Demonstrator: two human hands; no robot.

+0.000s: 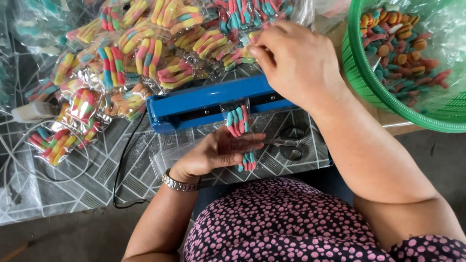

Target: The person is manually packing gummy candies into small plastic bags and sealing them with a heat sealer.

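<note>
Left hand (213, 154) grips candy bag (241, 138) under sealer (213, 102); right hand (296, 60), closed, presses bar: fingers risk burning, bag may slip crooked.

Patterned table (97, 179) bears blue sealer (194, 102), scissors (290, 145), candy packets (141, 53).

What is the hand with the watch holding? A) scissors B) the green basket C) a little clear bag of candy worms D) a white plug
C: the left hand with the wristwatch grips a clear bag of gummy worms whose top sits in the blue heat sealer; the scissors lie untouched nearby.
</note>
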